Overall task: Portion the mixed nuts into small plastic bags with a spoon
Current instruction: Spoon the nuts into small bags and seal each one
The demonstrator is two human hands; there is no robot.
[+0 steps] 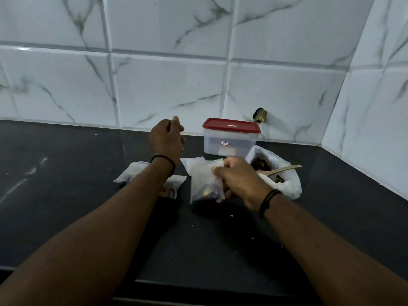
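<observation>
My right hand (pixel 239 178) grips a small clear plastic bag (pixel 204 184) by its upper right edge; the bag stands on the black counter with nuts at its bottom. My left hand (pixel 166 138) is raised above the counter with fingers loosely curled and holds nothing I can see. Two filled small bags lie to the left, one (pixel 132 173) beside my left forearm and another (pixel 173 187) partly hidden under it. A large white bag of mixed nuts (pixel 284 180) sits open at the right, with a wooden spoon (pixel 284 169) resting in it.
A clear tub with a red lid (pixel 230 138) stands against the marble-tiled wall behind the bags. A flat empty bag (pixel 193 164) lies behind the held one. Crumbs dot the black counter (pixel 66 195). The wall corner closes in at the right.
</observation>
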